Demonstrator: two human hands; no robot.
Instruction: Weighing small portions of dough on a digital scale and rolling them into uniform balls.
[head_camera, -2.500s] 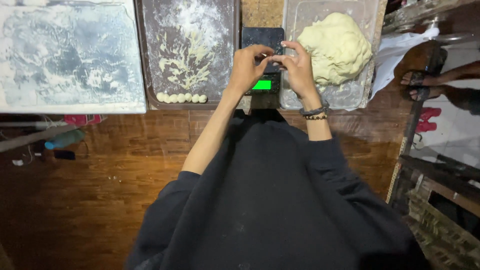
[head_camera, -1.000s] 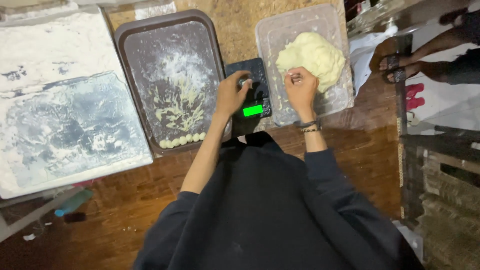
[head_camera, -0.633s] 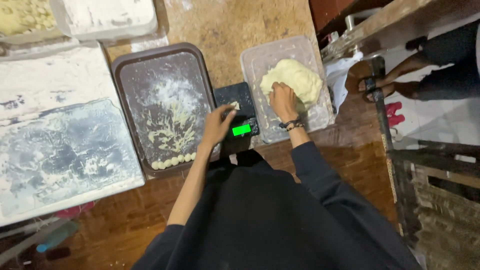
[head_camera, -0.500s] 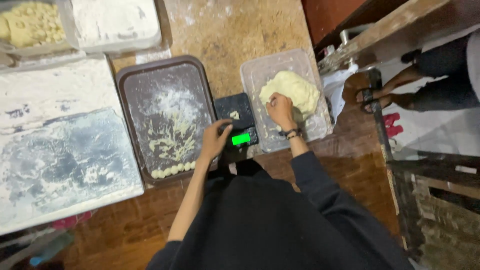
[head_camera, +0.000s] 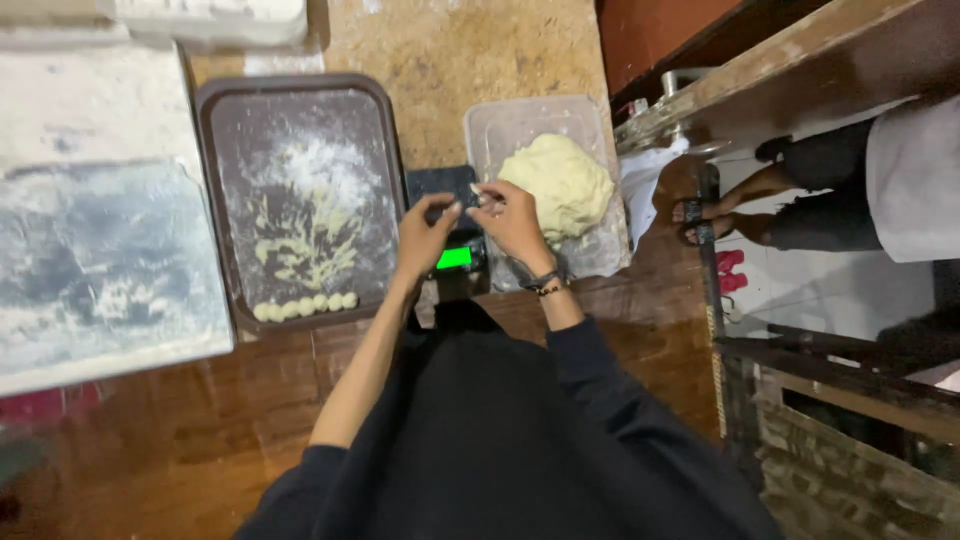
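**Hands meet over scale**

Right hand (head_camera: 512, 222) has left the dough mound (head_camera: 558, 185) in its clear tub (head_camera: 520, 120); w/ left hand (head_camera: 425, 238), both pinch sth small over the black scale (head_camera: 452, 230). 6 dough balls (head_camera: 305, 306) line dark tray (head_camera: 225, 200).

wood table (head_camera: 180, 430), dark floured tray (head_camera: 300, 100), scale (head_camera: 450, 262), clear tub (head_camera: 520, 120), floured board (head_camera: 100, 260)

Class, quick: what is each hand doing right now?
Left hand: over the black scale, fingers curled; any hold cannot be told.
Right hand: beside the dough lump, fingertips pinched; contents cannot be told.
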